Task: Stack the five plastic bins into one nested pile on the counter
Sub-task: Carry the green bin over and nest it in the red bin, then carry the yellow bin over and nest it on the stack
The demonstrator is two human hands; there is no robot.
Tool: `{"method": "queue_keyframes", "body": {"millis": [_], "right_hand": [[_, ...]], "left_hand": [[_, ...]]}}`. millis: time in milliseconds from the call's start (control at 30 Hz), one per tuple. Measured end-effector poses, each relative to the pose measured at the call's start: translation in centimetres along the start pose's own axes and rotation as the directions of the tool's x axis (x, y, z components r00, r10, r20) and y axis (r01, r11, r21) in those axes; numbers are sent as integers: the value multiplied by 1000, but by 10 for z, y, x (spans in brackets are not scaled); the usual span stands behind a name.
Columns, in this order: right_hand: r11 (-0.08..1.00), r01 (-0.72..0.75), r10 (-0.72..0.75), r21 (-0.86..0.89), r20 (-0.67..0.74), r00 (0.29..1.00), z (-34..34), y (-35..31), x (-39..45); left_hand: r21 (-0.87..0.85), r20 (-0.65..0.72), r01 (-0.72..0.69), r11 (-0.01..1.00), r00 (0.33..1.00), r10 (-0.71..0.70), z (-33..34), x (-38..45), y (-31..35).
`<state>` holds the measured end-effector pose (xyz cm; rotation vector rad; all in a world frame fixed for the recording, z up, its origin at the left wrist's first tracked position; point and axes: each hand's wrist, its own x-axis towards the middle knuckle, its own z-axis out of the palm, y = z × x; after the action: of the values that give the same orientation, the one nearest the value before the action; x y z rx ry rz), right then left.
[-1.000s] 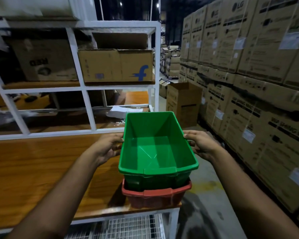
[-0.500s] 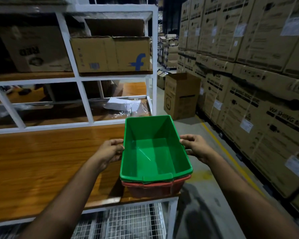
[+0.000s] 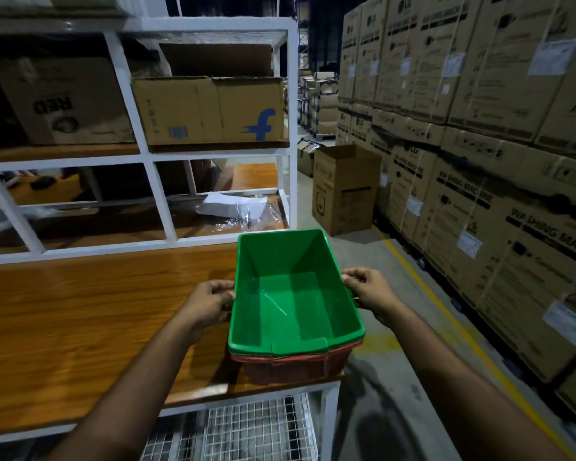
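Left hand [image 3: 210,302] and right hand [image 3: 368,291] each close a grip on opposite rims of the green bin [image 3: 293,294], seated between them inside a red bin [image 3: 296,369] at the desk [image 3: 97,321] corner, apparently pressing it level.

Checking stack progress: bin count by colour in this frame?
Green bins: 2, the top green bin and a second green rim just under it
Red bins: 1, the red bin at the bottom
Total visible: 3; any nested deeper are hidden
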<state>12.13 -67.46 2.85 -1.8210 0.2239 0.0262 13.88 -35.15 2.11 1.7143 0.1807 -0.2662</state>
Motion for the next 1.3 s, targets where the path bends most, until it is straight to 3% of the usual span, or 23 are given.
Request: {"method": "queue_keyframes", "body": {"millis": [67, 133, 233, 300, 433, 533, 600, 800, 967, 1133, 1300], "right_hand": [[996, 15, -17, -83, -19, 1000, -1, 1, -1], [949, 79, -98, -306, -45, 994, -3, 0, -4], [698, 191, -290, -690, -28, 957, -2, -9, -18], [569, 252, -360, -783, 39, 932, 6, -18, -29], [406, 400, -438, -822, 209, 874, 33, -31, -47], [296, 491, -522, -819, 292, 802, 68, -33, -58], [244, 547, -548, -801, 352, 759, 100, -36, -73], [159, 645, -554, -748, 473, 685, 214, -57, -126], [107, 687, -511, -719, 553, 658, 339, -61, -175], [183, 722, -490, -667, 575, 655, 481, -71, -238], [162, 783, -469, -600, 652, 596, 600, -86, -280]], "left_hand": [[18, -6, -27, 999, 1000, 27, 4, -14, 4], [41, -18, -66, 997, 998, 67, 8, -32, 7], [160, -34, -156, 975, 986, 163, 8, -56, 9], [279, -43, -219, 935, 970, 240, 4, -69, 8], [606, -104, -355, 711, 852, 514, -13, -100, 3], [819, -71, -299, 489, 794, 604, -36, -131, -9], [875, -70, -237, 422, 801, 595, -58, -151, -23], [853, -287, -11, 521, 825, 487, -152, -198, -80], [860, -347, 66, 507, 803, 484, -258, -247, -134], [856, -402, 147, 496, 792, 459, -376, -304, -175], [849, -471, 257, 461, 764, 441, -480, -351, -204]]}}
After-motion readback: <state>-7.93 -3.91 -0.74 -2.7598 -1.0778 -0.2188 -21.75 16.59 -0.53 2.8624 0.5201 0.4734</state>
